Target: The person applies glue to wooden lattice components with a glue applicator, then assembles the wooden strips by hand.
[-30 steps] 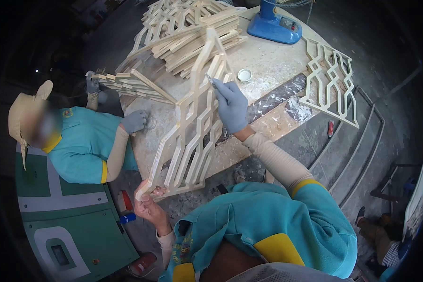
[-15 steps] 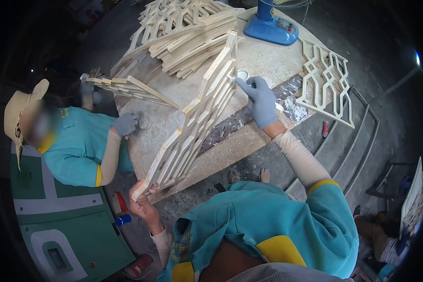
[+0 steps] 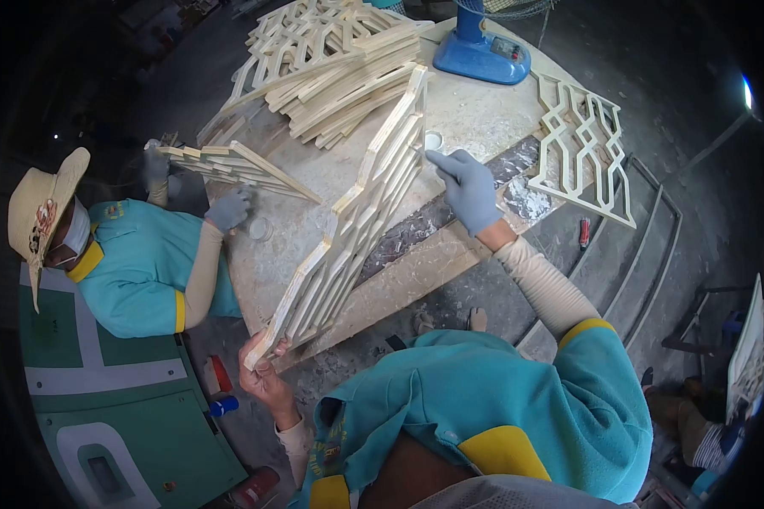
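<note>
A pale wooden lattice panel (image 3: 339,229) stands on edge, slanting across the worktable (image 3: 416,267). My bare left hand (image 3: 267,373) grips its near lower end. My right hand (image 3: 467,188), in a grey glove, is beside the panel's far end, its index finger stretched out near a small round white container (image 3: 433,141); its other fingers are curled, and whether they hold anything is hidden. At the left, a co-worker's gloved hand (image 3: 229,209) touches a second lattice panel (image 3: 238,166), near another small round container (image 3: 261,228).
Stacked lattice pieces (image 3: 339,72) lie at the back of the table beside a blue fan base (image 3: 482,58). Another lattice panel (image 3: 581,153) overhangs the right edge. A co-worker in a straw hat (image 3: 41,212) is at the left, by a green machine (image 3: 119,407).
My right hand has moved slightly away from the panel's edge, toward the container. The co-worker's nearer hand has moved up to their panel. The view has shifted slightly.
</note>
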Demonstrator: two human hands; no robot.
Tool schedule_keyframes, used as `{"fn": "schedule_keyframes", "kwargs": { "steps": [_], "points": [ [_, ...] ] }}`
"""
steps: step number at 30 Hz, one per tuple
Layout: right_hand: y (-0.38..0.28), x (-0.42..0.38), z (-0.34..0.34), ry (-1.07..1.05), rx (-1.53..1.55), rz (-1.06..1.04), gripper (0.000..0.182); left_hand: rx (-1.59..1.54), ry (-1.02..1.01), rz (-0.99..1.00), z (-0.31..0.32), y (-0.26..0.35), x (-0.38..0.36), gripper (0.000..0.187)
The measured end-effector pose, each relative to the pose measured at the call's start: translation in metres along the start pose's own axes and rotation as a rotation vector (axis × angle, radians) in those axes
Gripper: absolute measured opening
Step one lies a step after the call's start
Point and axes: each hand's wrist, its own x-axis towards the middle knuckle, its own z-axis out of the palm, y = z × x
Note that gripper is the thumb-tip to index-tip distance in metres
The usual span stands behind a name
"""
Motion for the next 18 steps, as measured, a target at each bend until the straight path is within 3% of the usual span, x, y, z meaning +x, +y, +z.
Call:
{"fn": "schedule_keyframes", "kwargs": {
  "steps": [2,4,8,11,13,14,18],
  "points": [
    [-0.004,0.008,0.002,-0.026,0.148,0.139,0.03,-0.02,-0.009,0.009,0.001,0.002,-0.002,0.057],
    [-0.007,0.019,-0.001,-0.259,0.679,0.655,0.021,-0.016,-0.014,0.015,0.002,0.004,-0.003,0.057],
    [0.007,0.009,-0.01,-0.344,0.82,0.767,0.026,-0.029,0.001,0.029,0.004,0.002,-0.004,0.056],
    [0.01,-0.001,-0.019,-0.418,0.616,0.742,0.024,-0.03,0.011,0.021,0.004,0.002,-0.004,0.055],
    [0.008,-0.001,-0.022,-0.146,0.086,0.129,0.031,-0.027,0.008,0.016,0.004,0.002,-0.003,0.055],
    [0.004,0.001,-0.023,-0.15,0.088,0.133,0.031,-0.024,0.004,0.011,0.002,0.002,-0.004,0.056],
    [-0.024,0.018,-0.026,-0.099,-0.4,-0.044,0.048,-0.014,-0.001,0.01,0.001,0.0,-0.008,0.058]
  ]
}}
